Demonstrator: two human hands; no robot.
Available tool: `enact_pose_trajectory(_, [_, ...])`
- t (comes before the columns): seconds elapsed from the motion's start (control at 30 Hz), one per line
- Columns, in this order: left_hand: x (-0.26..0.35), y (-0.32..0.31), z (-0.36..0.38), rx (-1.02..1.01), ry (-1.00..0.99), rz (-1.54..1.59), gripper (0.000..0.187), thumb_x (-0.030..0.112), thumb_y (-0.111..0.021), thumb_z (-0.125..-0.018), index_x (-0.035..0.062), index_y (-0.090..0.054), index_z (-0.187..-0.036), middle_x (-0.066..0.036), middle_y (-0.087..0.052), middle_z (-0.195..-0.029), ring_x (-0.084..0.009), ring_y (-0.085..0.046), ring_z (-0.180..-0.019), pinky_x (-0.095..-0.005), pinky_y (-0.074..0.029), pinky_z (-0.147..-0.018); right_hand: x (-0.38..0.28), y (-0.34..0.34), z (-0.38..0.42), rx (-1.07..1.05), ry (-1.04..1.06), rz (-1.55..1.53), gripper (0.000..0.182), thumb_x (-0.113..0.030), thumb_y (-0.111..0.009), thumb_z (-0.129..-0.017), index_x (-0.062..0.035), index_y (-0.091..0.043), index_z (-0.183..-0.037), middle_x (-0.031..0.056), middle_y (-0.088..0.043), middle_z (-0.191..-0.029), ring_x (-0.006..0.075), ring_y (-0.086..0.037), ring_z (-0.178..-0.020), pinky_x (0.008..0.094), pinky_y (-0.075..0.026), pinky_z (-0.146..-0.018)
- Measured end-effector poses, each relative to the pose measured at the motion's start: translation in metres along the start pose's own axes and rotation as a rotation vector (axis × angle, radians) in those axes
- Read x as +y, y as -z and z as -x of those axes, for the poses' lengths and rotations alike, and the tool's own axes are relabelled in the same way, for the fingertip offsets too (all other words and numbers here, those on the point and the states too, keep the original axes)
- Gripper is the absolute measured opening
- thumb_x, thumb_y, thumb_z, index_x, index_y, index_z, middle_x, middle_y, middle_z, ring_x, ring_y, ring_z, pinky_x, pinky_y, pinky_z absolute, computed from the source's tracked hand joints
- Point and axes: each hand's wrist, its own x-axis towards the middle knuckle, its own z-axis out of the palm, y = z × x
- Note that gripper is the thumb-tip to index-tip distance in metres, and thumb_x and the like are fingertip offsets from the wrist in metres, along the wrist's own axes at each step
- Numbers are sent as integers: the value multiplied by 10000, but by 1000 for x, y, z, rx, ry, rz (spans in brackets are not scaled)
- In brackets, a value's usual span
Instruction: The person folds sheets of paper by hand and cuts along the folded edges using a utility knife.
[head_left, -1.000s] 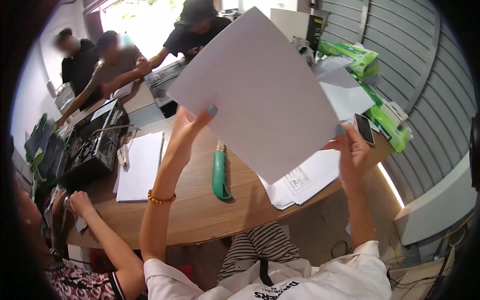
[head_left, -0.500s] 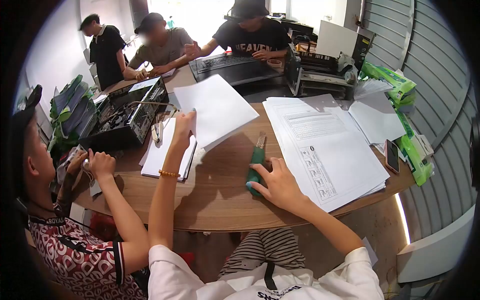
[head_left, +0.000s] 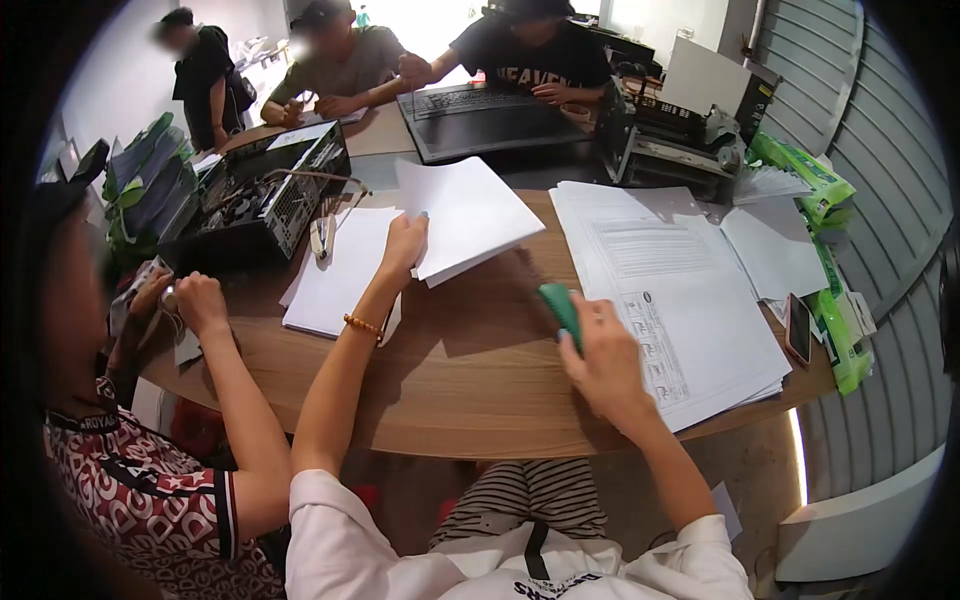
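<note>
My left hand (head_left: 405, 245) grips the near left edge of some folded white paper (head_left: 475, 215), raised at a tilt over the table. In my right hand (head_left: 608, 360) is a green-handled cutter knife (head_left: 562, 308), lifted off the tabletop. Its blade points toward the paper and is smeared by motion. Beneath and left of my left hand lies a stack of white sheets (head_left: 345, 260), with a stapler-like metal tool (head_left: 322, 238) on it. Right of the knife lies a wide pile of printed sheets (head_left: 680, 290).
An opened computer case (head_left: 265, 195) stands at the left, and a large black laptop (head_left: 500, 125) at the back. A phone (head_left: 798, 328) and green packs (head_left: 840, 340) line the right edge. A person (head_left: 150, 480) sits close at my left; others are behind the table.
My right hand has closed around the cutter knife and raised it from the table, moving right. The paper in my left hand has tilted and shifted slightly right. The camera view has turned a little.
</note>
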Motion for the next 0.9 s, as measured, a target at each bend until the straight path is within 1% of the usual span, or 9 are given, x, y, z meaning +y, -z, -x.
enact_pose_trajectory(0.07, [10,5,8,-232,47,-250,239,181,-479,-885,-34,-560,-821,-17,-523,-607,-110,-457,-492,-268,-351,-454,1,31,13,31,-53,-22,455,-99,-593,-765,37,-476,-1183,174,-530,-952,311,-597,-791,389,-500,-626])
enact_pose_trajectory(0.13, [-2,4,7,-260,-92,-516,331,290,-550,-836,-36,-596,-800,-110,-596,-634,-186,-606,-646,-309,-458,-568,6,51,31,107,-51,-10,418,-44,-591,-751,15,-509,-1157,165,-537,-972,310,-600,-796,387,-494,-647])
enact_pose_trajectory(0.2, [38,-4,36,-243,-121,-1183,390,365,-551,-851,-15,-603,-924,-148,-634,-701,-271,-641,-715,-375,-497,-654,6,64,47,83,-91,-20,417,-28,-608,-736,21,-528,-1142,169,-550,-963,308,-596,-802,380,-495,-659])
enact_pose_trajectory(0.27, [70,-21,60,33,-135,-1386,550,455,-532,-861,-15,-514,-1144,-195,-633,-907,-320,-612,-868,-416,-472,-735,5,74,61,31,-82,-58,409,-29,-613,-735,23,-536,-1133,168,-554,-949,305,-596,-791,374,-497,-655])
enact_pose_trajectory(0.3, [64,-23,62,12,-126,-1389,550,455,-532,-861,-15,-514,-1144,-195,-633,-907,-320,-612,-868,-416,-472,-735,4,77,67,9,-58,-94,400,-29,-618,-735,25,-544,-1124,167,-558,-935,302,-596,-780,369,-498,-652])
enact_pose_trajectory(0.37, [56,-26,58,-72,-697,-1265,589,490,-485,-876,50,-428,-1264,-179,-559,-1155,-333,-506,-1121,-480,-398,-914,-5,77,74,-25,-89,-106,398,-28,-622,-734,26,-547,-1121,164,-561,-925,300,-598,-769,363,-500,-643])
enact_pose_trajectory(0.4, [50,-33,59,-314,-651,-1218,550,471,-430,-907,116,-390,-1325,-151,-394,-1366,-326,-314,-1300,-478,-261,-1046,-10,76,76,-51,-103,-119,396,-27,-626,-734,27,-550,-1118,160,-563,-916,299,-600,-758,357,-503,-634])
enact_pose_trajectory(0.57, [24,-62,88,-499,-679,-1167,558,459,-318,-939,110,-339,-1373,-159,-277,-1437,-310,-137,-1369,-502,-111,-1100,-27,73,88,-94,-37,-102,430,-42,-676,-688,28,-584,-1102,120,-572,-889,208,-599,-672,300,-503,-547])
enact_pose_trajectory(0.9, [24,-72,104,-462,-583,-1196,557,413,-311,-942,61,-314,-1374,-212,-263,-1428,-361,-154,-1357,-517,-100,-1091,-25,61,92,-115,-21,-120,427,-58,-672,-691,36,-581,-1098,119,-562,-906,213,-586,-675,295,-492,-545])
